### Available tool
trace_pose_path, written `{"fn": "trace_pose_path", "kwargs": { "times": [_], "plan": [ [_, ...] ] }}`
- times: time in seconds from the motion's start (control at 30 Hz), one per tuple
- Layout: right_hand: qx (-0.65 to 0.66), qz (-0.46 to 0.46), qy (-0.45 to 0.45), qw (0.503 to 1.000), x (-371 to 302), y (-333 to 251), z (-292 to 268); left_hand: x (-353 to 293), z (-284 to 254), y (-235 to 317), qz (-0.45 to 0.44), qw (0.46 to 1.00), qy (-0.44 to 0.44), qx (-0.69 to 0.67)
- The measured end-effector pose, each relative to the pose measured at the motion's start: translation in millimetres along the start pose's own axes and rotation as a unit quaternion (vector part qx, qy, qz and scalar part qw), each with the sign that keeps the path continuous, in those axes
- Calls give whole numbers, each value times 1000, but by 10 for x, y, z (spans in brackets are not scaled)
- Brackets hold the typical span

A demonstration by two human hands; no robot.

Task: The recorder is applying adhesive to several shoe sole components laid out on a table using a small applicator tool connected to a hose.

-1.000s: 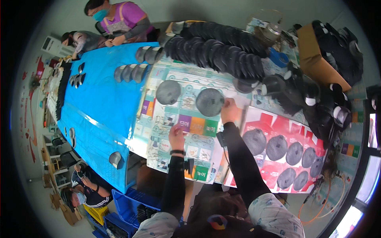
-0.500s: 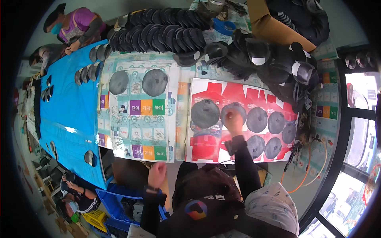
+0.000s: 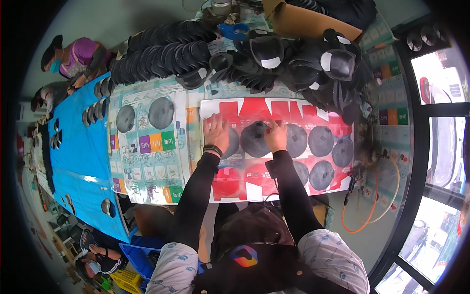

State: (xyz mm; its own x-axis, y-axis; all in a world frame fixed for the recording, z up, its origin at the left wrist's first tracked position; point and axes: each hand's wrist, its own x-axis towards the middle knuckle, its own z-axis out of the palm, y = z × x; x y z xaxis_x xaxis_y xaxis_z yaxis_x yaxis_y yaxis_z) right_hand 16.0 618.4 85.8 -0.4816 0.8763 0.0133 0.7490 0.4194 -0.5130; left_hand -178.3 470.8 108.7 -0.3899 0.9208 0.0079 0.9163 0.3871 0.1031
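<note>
Several dusty grey, roughly round pieces lie in rows on a red and white printed sheet (image 3: 223, 181). Most carry a small dark square patch. My left hand (image 3: 218, 135) rests with spread fingers over the leftmost grey piece (image 3: 232, 144), covering much of it. At the right side of the second grey piece (image 3: 254, 144) is my right hand (image 3: 277, 137), its fingers drawn together close to the dark patch (image 3: 259, 126). Whatever those fingertips pinch is too small to make out. Further right in the top row sits another grey piece (image 3: 320, 141).
Behind the sheet are heaped black curved pieces (image 3: 264, 51), a blue bowl (image 3: 234, 31) and a cardboard box (image 3: 313, 19). Two grey discs (image 3: 161, 113) lie on the patterned sheets at left, beside a blue table (image 3: 81, 157). An orange hose (image 3: 350, 228) hangs at right. Other people are at left.
My left hand has come up from the table's near edge onto the leftmost grey piece. My right hand now touches the second piece's right side. The whole view has shifted.
</note>
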Motion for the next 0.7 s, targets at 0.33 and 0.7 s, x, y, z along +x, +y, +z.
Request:
{"fn": "trace_pose_path", "kwargs": {
  "times": [0.33, 0.7],
  "plan": [
    [-33, -51, 7, 998, -30, -73, -39, 54, 89, 33, -15, 999, -22, 47],
    [-173, -76, -65, 980, 408, 341, 515, 329, 204, -97, -3, 999, 27, 27]
  ]
}}
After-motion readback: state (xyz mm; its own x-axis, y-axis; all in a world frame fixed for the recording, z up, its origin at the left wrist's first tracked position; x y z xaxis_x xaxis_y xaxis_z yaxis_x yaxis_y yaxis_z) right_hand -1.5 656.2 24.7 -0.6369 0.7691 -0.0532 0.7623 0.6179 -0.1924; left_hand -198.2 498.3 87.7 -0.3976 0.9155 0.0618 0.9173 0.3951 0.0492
